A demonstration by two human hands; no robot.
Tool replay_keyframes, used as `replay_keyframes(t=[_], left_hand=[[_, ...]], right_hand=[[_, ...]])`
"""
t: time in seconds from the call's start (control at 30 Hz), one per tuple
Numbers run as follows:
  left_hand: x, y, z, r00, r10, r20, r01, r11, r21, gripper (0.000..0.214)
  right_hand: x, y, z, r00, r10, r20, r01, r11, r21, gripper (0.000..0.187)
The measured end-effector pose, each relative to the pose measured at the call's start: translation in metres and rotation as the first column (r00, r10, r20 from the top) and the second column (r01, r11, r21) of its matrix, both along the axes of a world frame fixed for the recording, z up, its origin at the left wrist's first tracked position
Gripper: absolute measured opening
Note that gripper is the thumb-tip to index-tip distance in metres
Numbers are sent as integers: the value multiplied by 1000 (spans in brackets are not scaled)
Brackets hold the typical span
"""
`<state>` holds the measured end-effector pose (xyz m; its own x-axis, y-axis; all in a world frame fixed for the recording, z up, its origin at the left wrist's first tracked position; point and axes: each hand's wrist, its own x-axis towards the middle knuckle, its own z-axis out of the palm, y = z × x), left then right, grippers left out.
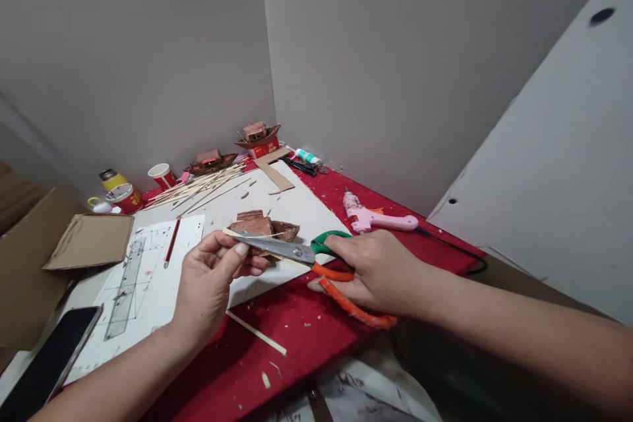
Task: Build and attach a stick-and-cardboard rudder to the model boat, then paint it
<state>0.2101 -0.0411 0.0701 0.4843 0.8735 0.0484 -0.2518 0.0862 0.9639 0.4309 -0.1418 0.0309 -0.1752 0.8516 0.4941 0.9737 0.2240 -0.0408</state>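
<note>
My right hand [378, 273] grips a pair of scissors [277, 247] with one green and one orange handle, its blades pointing left. Between the thumb and fingers of my left hand [212, 270], a thin pale wooden strip [228, 232] is pinched beside the blade tips. Part of the strip is hidden by the blades and fingers. Just behind the scissors a brown model boat [254, 224] with a cabin rests on the white board [316, 204]; the blades and my left hand cover its lower side. A loose pale strip [257, 331] lies on the red cloth [297, 316] below.
A pink glue gun [380, 217] lies at right, its cord trailing off. Two more model boats [257, 134], thin sticks [198, 186] and paper cups [162, 175] stand behind. At left are a ruler [123, 293], pencil [172, 242], phone [54, 359] and cardboard [91, 241].
</note>
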Motion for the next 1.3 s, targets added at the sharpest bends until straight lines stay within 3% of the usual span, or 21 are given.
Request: replay_keyframes(t=[0.37, 0.57, 0.83, 0.9, 1.03, 1.1, 1.2, 1.3], left_hand=[[1, -4, -1, 1000, 5, -27, -5, 1000, -1, 30], [1, -7, -1, 997, -72, -40, 70, 997, -35, 24], [-7, 2, 19, 995, 71, 75, -75, 995, 59, 16], [-8, 4, 22, 993, 80, 82, -85, 994, 63, 16], [-8, 3, 21, 995, 62, 77, -65, 997, 42, 15], [-7, 1, 19, 997, 48, 60, -49, 998, 24, 15], [-6, -1, 17, 998, 43, 43, -43, 999, -4, 15], [-5, 0, 14, 999, 33, 36, -32, 999, -20, 15]], right_hand=[[2, -2, -8, 1000, 28, -12, -28, 1000, -2, 45], [-3, -1, -4, 936, 63, -347, -111, 987, -120, 44], [1, -8, -2, 670, 15, -742, -234, 953, -192, 47], [-4, -10, -2, 540, 0, -841, -309, 930, -198, 47], [-25, -10, 5, 192, -88, -977, -415, 895, -162, 47], [-36, -6, 10, 79, -118, -990, -420, 896, -141, 43], [-48, 1, 14, 7, -113, -994, -431, 896, -105, 37], [-54, 8, 13, 15, -106, -994, -422, 901, -103, 30]])
